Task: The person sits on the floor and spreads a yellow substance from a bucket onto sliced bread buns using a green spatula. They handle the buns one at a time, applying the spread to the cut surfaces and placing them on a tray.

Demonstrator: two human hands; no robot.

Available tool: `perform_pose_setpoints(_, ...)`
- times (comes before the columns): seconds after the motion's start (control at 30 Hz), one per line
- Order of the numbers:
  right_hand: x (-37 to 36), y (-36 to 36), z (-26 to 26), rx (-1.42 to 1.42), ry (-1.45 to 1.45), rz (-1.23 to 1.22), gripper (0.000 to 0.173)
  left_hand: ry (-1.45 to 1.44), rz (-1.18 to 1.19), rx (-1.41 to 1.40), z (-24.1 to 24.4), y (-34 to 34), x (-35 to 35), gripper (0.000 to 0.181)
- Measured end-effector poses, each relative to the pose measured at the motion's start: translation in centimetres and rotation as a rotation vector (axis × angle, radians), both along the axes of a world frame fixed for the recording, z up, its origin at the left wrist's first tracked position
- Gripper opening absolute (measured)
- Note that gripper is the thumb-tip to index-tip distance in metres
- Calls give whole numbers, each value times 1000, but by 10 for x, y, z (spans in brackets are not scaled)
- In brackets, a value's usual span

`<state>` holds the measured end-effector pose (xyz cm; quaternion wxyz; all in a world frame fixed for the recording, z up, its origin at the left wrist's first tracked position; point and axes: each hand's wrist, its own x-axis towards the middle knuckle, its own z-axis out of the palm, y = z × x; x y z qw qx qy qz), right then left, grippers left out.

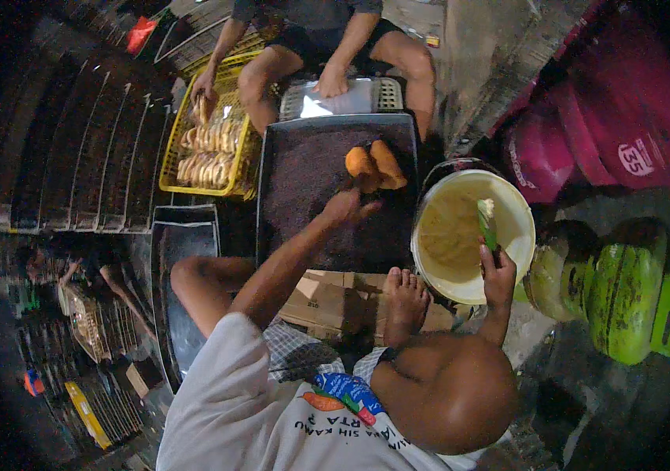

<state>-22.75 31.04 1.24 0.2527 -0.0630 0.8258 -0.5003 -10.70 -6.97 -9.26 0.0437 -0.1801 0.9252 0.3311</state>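
Note:
My left hand (pixel 347 207) reaches over a dark rectangular metal tray (pixel 305 194). Its thumb sticks out, while its fingers are shadowed and blurred close to two orange food-like pieces (pixel 389 165) on the tray; I cannot tell whether they grip one. On the other side, my right hand (pixel 498 272) holds a short green stalk (pixel 487 221) with a pale, frayed tip. The stalk is tilted upward in view, over a white bucket (pixel 522 235). Inside the bucket is a yellowish-brown, thick-looking liquid (pixel 447 226).
Opposite sits a co-worker, one hand (pixel 204 88) in a yellow basket (pixel 165 176) of bagged breads, the other on a plastic-covered crate (pixel 391 94). Cardboard (pixel 317 306), another metal tray (pixel 185 253), green gas cylinders (pixel 623 300) and magenta sheeting (pixel 623 129) surround me. Another person (pixel 114 277) is leftward.

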Motion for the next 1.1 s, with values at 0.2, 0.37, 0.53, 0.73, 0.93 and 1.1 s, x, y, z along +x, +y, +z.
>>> perform_pose_setpoints(0.2,-42,-17,-4,465,478,294,26,28,64,92,99,57,114,59)
perform_pose_setpoints(0.37,-116,-45,-102,952,382,520,25,2,178,202,137,67,183,48)
perform_pose_setpoints(0.53,-143,-59,-202,1102,363,811,24,96,364,204,164,58,224,43)
perform_pose_setpoints(0.73,-147,-49,-221,954,353,954,25,325,741,-180,231,32,296,25)
perform_pose_setpoints(0.93,-122,-70,-110,771,52,952,27,281,1492,-403,206,29,473,26)
perform_pose_setpoints(1.1,-46,-107,49,324,-13,911,25,-251,1631,-265,77,148,572,47)
